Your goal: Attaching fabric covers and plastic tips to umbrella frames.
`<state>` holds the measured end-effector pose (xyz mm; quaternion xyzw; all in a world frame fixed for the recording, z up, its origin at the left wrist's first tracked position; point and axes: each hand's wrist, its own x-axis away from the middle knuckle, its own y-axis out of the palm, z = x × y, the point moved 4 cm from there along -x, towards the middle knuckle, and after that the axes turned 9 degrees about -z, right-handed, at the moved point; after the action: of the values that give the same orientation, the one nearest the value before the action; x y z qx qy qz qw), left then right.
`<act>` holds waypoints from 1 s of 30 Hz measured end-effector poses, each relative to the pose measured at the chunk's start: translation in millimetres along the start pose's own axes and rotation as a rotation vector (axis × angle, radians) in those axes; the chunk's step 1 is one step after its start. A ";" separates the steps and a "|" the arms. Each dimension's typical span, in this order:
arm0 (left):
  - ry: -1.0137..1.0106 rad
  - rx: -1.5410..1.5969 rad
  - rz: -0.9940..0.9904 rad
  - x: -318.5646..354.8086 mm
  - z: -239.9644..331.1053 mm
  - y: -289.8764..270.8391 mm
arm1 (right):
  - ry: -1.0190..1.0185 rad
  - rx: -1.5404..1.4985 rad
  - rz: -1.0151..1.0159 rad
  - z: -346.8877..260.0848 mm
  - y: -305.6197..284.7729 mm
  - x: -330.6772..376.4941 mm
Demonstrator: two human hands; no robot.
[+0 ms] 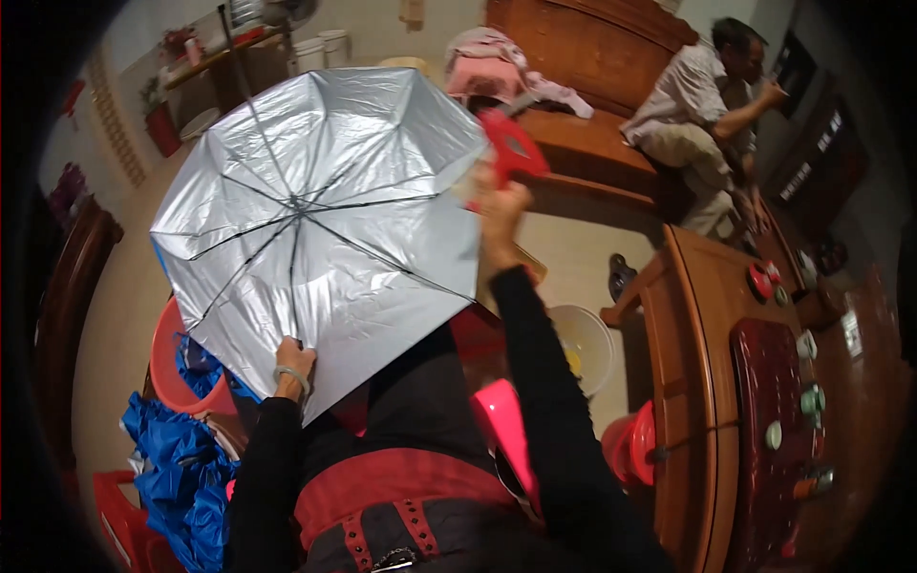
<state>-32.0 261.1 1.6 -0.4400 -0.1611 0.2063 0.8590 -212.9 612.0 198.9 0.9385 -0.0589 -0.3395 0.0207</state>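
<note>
An opened umbrella [382, 239] with a silver inside, black ribs and a thin shaft lies across my lap, its inner side toward me. At its near edge my left hand [294, 361] is closed on a rib and the silver cloth. My right hand [502, 215], smeared by motion, is raised by the umbrella's right edge. It grips a red looped tool [516, 151] with an opening in it; the blur hides its exact kind. Whether this tool touches the cloth, I cannot tell.
Left of me, a pink basin [164, 358] and crumpled blue cloth [186, 477] stand low. A wooden table [693, 382] with a dark red tray [764, 411] is at the right, near a white bucket [585, 349]. A person [688, 105] sits on the wooden bench [583, 143] behind.
</note>
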 end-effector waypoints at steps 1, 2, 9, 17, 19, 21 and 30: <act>-0.004 -0.022 0.005 0.8 -2.9 -1.1 | 0.046 -0.198 -0.107 -1.9 33.5 1.9; 0.022 -0.020 -0.020 3.9 2.7 -3.4 | 0.108 -0.329 -0.210 -5.0 67.3 5.6; 0.003 -0.031 0.024 9.7 -24.4 -14.2 | 0.629 -0.235 -0.599 28.9 215.1 164.8; 0.057 0.071 0.035 8.2 21.5 11.5 | 0.286 -0.306 -0.972 96.2 186.9 233.0; -0.068 0.064 0.015 8.9 -6.2 14.3 | 1.264 -0.525 -0.721 51.7 196.9 244.2; -0.103 0.137 0.006 12.1 -4.9 8.8 | 1.281 -0.512 -0.729 40.3 204.4 247.9; -0.034 0.174 0.062 9.2 -13.8 9.2 | 1.166 -0.392 -0.726 47.2 209.5 267.3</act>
<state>-19.6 261.1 -12.9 -0.3649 -0.1434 0.2536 0.8843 -59.5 370.9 9.5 0.9066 0.3399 0.2279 0.1031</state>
